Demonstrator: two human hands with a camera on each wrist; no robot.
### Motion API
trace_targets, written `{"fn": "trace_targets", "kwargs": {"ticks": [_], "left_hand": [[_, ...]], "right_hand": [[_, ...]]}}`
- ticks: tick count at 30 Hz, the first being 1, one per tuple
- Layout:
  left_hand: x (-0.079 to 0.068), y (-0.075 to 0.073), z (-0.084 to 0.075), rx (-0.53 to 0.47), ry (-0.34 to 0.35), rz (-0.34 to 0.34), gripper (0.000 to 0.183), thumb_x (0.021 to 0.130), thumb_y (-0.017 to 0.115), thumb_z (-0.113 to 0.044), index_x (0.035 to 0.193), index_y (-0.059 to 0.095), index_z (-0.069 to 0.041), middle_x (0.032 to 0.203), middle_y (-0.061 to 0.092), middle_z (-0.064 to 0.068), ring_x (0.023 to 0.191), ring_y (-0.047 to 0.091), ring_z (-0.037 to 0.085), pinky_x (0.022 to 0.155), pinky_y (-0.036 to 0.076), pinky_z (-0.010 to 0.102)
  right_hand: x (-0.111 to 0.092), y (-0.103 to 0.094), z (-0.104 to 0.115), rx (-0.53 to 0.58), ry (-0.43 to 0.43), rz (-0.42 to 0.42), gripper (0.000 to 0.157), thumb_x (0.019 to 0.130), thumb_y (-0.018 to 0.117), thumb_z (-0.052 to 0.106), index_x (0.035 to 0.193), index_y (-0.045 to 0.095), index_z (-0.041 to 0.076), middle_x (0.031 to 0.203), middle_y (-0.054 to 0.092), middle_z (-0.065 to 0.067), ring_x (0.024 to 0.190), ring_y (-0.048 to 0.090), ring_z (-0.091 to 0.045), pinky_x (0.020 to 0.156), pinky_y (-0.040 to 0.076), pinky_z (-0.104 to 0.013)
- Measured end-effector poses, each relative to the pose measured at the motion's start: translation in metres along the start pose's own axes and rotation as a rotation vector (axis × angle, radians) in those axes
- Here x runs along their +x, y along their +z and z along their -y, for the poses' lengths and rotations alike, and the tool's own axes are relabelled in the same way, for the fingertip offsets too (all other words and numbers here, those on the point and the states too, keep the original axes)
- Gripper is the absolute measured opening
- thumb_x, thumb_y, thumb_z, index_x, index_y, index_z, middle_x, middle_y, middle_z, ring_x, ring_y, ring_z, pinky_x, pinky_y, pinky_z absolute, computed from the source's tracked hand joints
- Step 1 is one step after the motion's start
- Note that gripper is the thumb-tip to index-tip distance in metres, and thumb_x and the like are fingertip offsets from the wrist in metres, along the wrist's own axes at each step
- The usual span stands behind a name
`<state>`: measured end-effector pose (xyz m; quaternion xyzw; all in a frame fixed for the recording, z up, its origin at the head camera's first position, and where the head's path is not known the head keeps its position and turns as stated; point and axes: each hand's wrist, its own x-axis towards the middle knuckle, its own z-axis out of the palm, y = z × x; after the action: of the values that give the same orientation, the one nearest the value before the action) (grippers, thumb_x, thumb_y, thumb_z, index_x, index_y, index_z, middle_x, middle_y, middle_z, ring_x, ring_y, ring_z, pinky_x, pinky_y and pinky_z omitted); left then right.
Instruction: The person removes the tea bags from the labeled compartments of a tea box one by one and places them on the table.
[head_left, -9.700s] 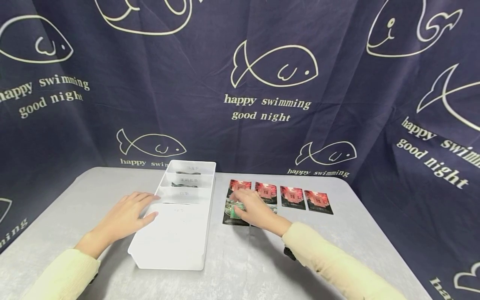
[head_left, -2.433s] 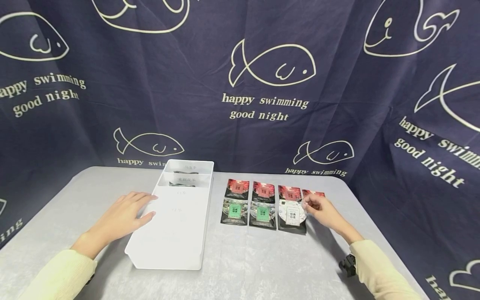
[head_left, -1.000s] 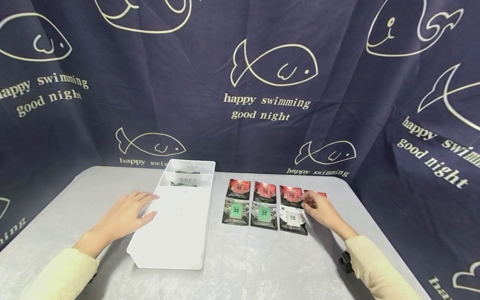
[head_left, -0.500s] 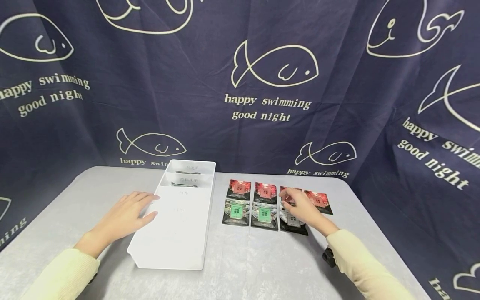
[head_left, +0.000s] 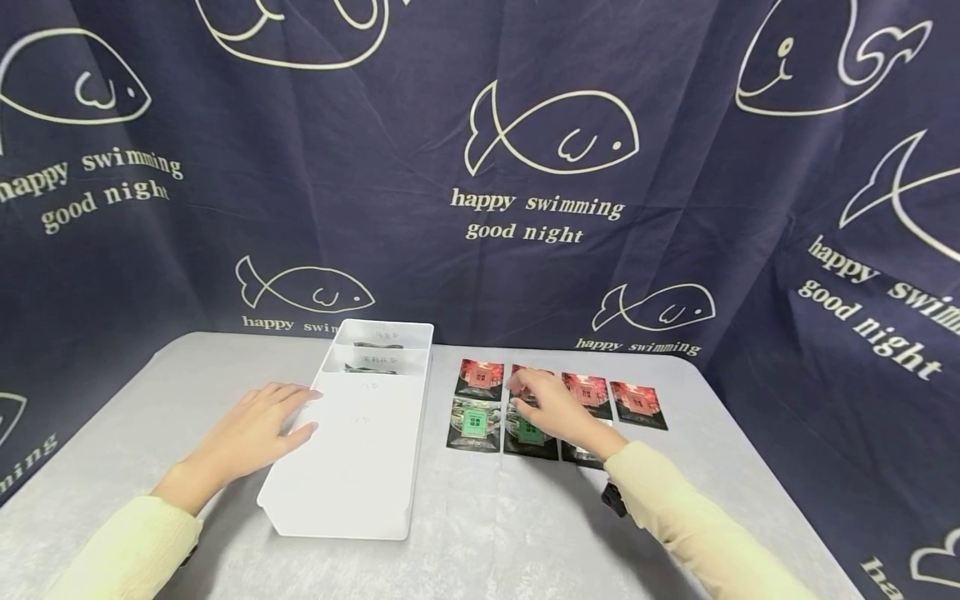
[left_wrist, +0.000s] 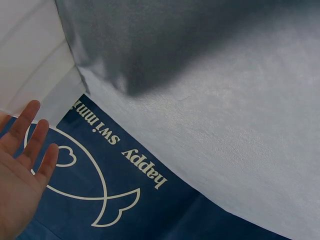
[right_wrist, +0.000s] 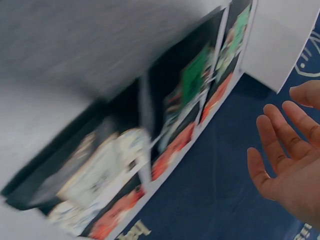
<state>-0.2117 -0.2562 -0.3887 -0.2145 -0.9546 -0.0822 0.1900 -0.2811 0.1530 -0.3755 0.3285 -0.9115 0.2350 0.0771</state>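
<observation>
My left hand [head_left: 243, 437] lies with relaxed fingers at the left wall of a long white divided box [head_left: 345, 483]. In the left wrist view its fingers [left_wrist: 34, 140] are spread beside the box wall. My right hand [head_left: 551, 404], fingers loosely bent and holding nothing, hovers over the tea packets. Beneath it are a red tea packet [head_left: 525, 368] and a green tea packet [head_left: 531, 437], both partly hidden. Another green packet [head_left: 474, 425] lies to the left. A white-labelled tea packet [right_wrist: 95, 172] shows blurred in the right wrist view; my forearm covers part of it in the head view.
More red tea packets [head_left: 639, 403] line the back row on the grey table [head_left: 487, 525]. Dark packet edges [head_left: 371, 368] show in the box's two rear compartments, whose dividers carry handwritten labels. A dark blue fish-print curtain [head_left: 420, 208] hangs behind the table.
A white-labelled packet has joined the front row since the oldest frame, and the dark edge in the box's third compartment no longer shows. My right hand has let go and moved left.
</observation>
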Motion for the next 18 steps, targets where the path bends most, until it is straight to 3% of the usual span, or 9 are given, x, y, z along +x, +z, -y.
{"fn": "trace_targets", "kwargs": {"ticks": [7,18], "left_hand": [[0.000,0.000,0.000,0.001,-0.002,-0.001,0.040,0.083,0.061,-0.030,0.116,0.059,-0.008,0.114,0.061,0.012,0.106,0.053,0.030,0.088,0.040,0.049],[0.000,0.000,-0.001,-0.005,0.000,-0.004,0.040,0.082,0.061,-0.030,0.115,0.060,-0.008,0.114,0.061,0.012,0.106,0.053,0.031,0.088,0.040,0.050]], "right_hand": [[0.019,0.008,0.023,-0.046,-0.050,0.015,0.019,0.086,0.059,0.012,0.104,0.059,0.005,0.101,0.063,-0.008,0.096,0.057,-0.024,0.083,0.046,-0.041],[0.047,0.020,0.045,-0.053,-0.120,0.046,0.016,0.088,0.057,0.015,0.103,0.058,0.012,0.101,0.063,-0.005,0.096,0.055,-0.019,0.084,0.042,-0.040]]}}
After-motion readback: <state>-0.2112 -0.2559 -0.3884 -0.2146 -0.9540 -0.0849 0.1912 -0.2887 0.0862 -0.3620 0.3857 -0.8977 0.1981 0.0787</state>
